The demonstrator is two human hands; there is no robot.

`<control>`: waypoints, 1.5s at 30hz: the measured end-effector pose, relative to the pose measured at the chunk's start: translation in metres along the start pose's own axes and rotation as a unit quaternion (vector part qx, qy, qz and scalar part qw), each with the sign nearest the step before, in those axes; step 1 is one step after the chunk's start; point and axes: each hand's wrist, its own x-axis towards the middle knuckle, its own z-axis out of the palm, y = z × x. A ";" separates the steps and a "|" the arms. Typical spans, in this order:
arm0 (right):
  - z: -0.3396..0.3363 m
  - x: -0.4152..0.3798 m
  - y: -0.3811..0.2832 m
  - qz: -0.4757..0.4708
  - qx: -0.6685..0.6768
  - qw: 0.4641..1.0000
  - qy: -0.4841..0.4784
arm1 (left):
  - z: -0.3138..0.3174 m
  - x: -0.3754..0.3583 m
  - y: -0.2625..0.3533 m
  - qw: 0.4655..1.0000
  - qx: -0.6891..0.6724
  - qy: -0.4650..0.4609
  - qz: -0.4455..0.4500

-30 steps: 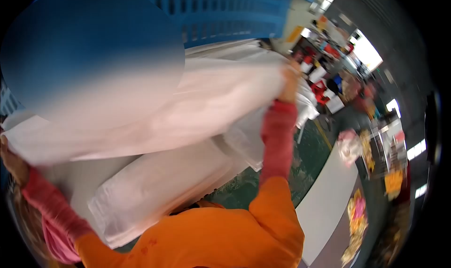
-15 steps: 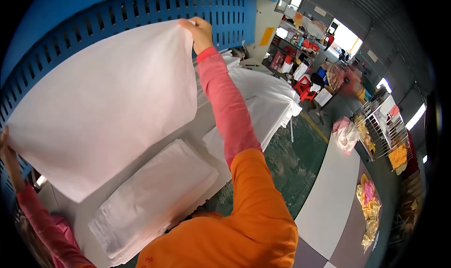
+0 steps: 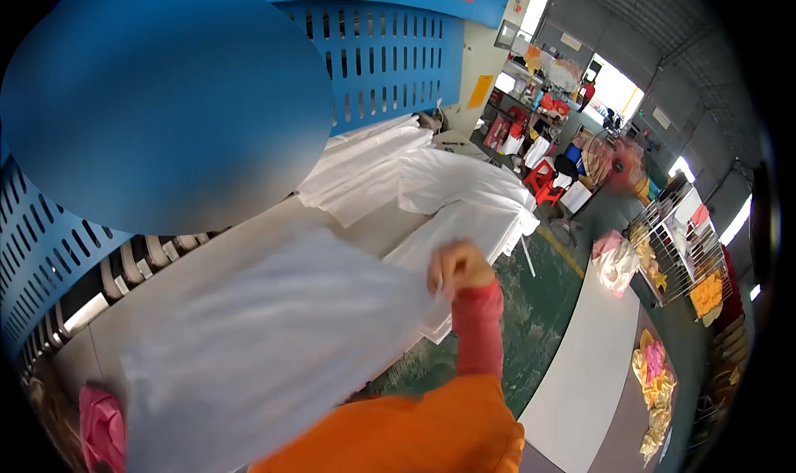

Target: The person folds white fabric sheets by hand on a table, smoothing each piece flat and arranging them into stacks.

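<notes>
A large white cloth sheet (image 3: pixel 274 340), blurred by motion, spreads low over the front of the grey table (image 3: pixel 240 237). At its right corner, my right hand (image 3: pixel 458 270) is closed on the fabric, fingers bent together, below an orange and pink sleeve. My left hand is out of view; the sheet's left end reaches the bottom of the picture. The folded stack of white cloth seen earlier on the table is now hidden behind the sheet. Beyond my right hand, more white cloth (image 3: pixel 464 183) drapes over the table's right end.
A blue machine with a slotted panel (image 3: pixel 390 58) stands behind the table, with a row of belts or rollers (image 3: pixel 149 257) along its lower edge. A blurred oval covers the upper left. To the right are a pale table (image 3: pixel 580 349), yellow cloth (image 3: pixel 655 398) and a wire rack (image 3: pixel 684 232).
The white sheet has come down from in front of the blue panel toward me. My right hand has moved down and right with its corner. My left hand has left the view.
</notes>
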 end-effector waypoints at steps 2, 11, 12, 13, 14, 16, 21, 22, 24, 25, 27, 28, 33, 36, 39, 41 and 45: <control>-0.001 -0.012 0.012 0.046 -0.028 0.997 -0.050 | 0.005 -0.014 -0.008 1.000 0.004 -0.007 -0.022; -0.013 0.132 0.191 0.103 0.182 0.956 0.205 | 0.014 -0.058 -0.064 0.990 -0.007 -0.094 0.110; -0.010 0.134 0.197 0.240 0.205 0.928 0.200 | 0.014 -0.081 -0.082 0.986 0.015 -0.139 0.087; -0.011 0.123 0.203 0.375 0.222 0.880 0.190 | 0.014 -0.105 -0.100 0.980 0.038 -0.185 0.066; -0.004 0.101 0.212 0.387 0.234 0.879 0.151 | 0.020 -0.117 -0.108 0.970 0.057 -0.233 0.042; 0.008 0.063 0.212 0.349 0.190 0.911 0.108 | 0.011 -0.126 -0.106 0.957 0.100 -0.265 0.062; 0.011 0.058 0.208 0.351 0.065 0.927 0.114 | 0.043 -0.098 -0.024 0.925 0.221 -0.170 0.257; 0.009 0.079 0.207 0.343 0.063 0.929 0.120 | 0.046 -0.077 -0.013 0.956 0.186 -0.143 0.174; 0.006 0.128 0.202 0.305 0.044 0.940 0.148 | 0.042 -0.032 0.004 0.983 0.131 -0.108 0.071; 0.010 0.148 0.194 0.275 0.026 0.946 0.170 | 0.035 -0.008 0.009 0.986 0.118 -0.108 0.051; 0.026 0.178 0.163 0.152 -0.074 0.968 0.184 | 0.013 0.007 0.051 0.994 -0.045 -0.074 -0.066; 0.037 0.183 0.142 0.128 -0.102 0.970 0.179 | 0.016 0.007 0.091 0.980 -0.171 -0.027 -0.101; 0.071 0.113 0.117 0.139 -0.247 0.945 0.161 | -0.046 -0.085 0.002 0.991 -0.085 -0.020 -0.099; 0.091 0.020 0.154 0.172 -0.371 0.898 0.162 | -0.032 -0.162 0.025 0.951 -0.065 -0.101 -0.284; 0.092 -0.032 0.169 0.324 -0.491 0.802 0.100 | -0.009 -0.209 0.020 0.920 -0.033 -0.180 -0.346; 0.095 -0.031 0.166 0.324 -0.576 0.749 0.058 | -0.001 -0.203 0.021 0.953 0.045 -0.105 -0.281; 0.121 0.045 0.151 0.084 -0.591 0.802 -0.011 | 0.041 -0.125 0.094 0.918 0.369 -0.126 -0.068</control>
